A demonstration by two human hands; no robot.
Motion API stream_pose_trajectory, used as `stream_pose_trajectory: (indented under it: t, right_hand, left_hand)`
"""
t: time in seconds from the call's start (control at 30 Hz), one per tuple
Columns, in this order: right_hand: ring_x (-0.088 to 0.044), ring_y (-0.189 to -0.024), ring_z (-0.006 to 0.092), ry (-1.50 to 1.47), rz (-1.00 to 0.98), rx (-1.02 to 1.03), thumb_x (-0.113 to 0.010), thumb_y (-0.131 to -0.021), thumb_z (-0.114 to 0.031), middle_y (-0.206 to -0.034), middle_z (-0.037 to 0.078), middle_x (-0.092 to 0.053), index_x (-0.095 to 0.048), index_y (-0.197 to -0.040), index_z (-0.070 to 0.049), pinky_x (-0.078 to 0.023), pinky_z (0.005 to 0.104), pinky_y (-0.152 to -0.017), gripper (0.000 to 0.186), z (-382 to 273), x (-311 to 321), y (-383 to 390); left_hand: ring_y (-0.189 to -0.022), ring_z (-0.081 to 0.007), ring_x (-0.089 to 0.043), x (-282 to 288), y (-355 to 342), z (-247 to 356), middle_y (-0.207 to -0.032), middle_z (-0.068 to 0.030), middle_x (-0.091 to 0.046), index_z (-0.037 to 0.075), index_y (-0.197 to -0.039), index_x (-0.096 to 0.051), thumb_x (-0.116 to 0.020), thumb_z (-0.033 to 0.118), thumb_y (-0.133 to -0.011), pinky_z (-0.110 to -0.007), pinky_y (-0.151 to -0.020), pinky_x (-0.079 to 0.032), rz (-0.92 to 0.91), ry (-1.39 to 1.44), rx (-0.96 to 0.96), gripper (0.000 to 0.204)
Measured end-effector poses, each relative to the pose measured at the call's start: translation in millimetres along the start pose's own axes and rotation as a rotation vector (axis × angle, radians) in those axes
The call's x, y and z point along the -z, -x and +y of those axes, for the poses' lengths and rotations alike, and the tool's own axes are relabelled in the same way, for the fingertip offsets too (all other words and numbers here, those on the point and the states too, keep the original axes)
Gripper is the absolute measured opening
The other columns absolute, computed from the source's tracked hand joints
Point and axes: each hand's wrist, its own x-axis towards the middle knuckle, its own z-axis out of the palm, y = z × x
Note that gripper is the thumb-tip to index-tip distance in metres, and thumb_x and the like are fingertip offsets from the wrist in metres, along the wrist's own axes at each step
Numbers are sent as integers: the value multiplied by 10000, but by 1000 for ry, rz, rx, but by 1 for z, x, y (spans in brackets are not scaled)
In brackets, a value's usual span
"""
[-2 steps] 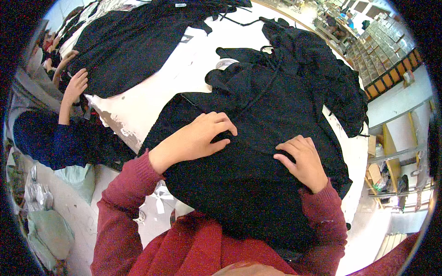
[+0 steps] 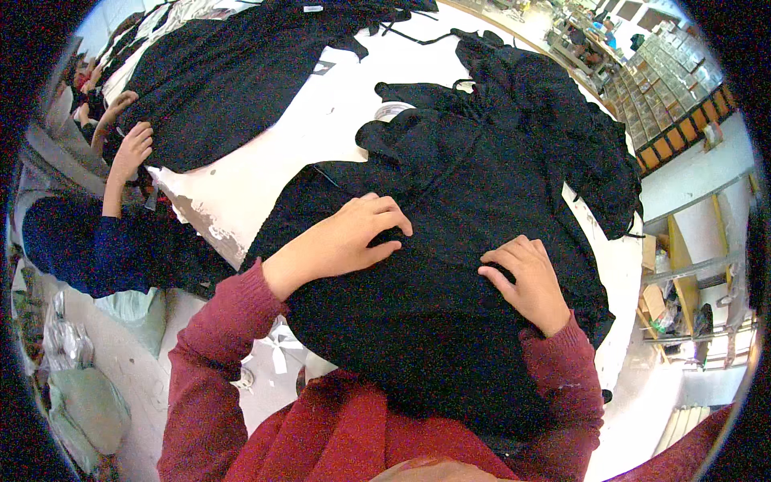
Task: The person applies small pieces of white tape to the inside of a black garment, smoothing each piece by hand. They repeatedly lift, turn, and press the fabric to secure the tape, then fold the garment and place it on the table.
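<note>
A black garment (image 2: 450, 321) with drawstring-like cords is spread over the white table and hangs down toward my lap. My left hand (image 2: 353, 238) rests on its middle, fingers curved and the thumb apart from them, with dark cloth showing in the gap. To the right lies my right hand (image 2: 526, 277) on the same cloth, fingers slightly bent and the thumb stretched toward the left. Neither hand visibly grips a fold. More bunched black garments (image 2: 554, 120) lie beyond it at the far right, touching the spread one.
At the far left, another person's hands (image 2: 132, 149) touch a large black garment (image 2: 225, 88) on the white table (image 2: 241, 185). A white roll-like ring (image 2: 393, 110) lies partly under the cloth. Filled bags (image 2: 88, 406) stand on the floor at left; shelving (image 2: 699, 273) is at right.
</note>
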Motion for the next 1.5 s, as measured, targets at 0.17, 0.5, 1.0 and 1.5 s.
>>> stream_pose_trajectory:
  t: [0.17, 0.5, 1.0, 1.5]
  right_hand:
    - [-610, -816, 213, -377, 122, -272, -654, -911, -153, -864, 76, -657, -647, -931, -29, -462, 333, -759, 126, 10, -16, 6]
    - [-552, -778, 48, -981, 81, -544, -629, -952, -138, -829, -18, -642, -653, -964, -9, -446, 225, -715, 131, 27, -30, 0]
    - [-580, -661, 176, 62, 521, 421, -783, -686, 3, -953, 69, -617, -701, -915, -31, -449, 337, -601, 245, 16, -15, 17]
    - [-601, -716, 176, 368, 458, 81, -693, -728, -41, -926, 41, -630, -687, -1070, -57, -463, 337, -652, 343, 29, 17, 69]
  left_hand:
    - [-951, -273, -586, -11, -7, -15, -962, -80, -638, 72, -1002, -649, -642, 139, -913, -388, -877, -447, 104, 28, 9, 112]
    - [-863, -261, -666, -6, -13, -12, -902, -101, -688, 20, -979, -667, -658, 131, -922, -358, -792, -507, 131, 268, 269, 125]
    - [-591, -153, -533, 5, 3, -20, -675, 22, -545, 110, -686, -743, -800, 73, -528, -281, -518, -389, 579, -95, -417, 172]
    - [-697, -190, -582, 1, 0, -25, -781, -61, -532, 25, -678, -643, -684, -168, -530, -280, -612, -473, 540, -188, 87, 247]
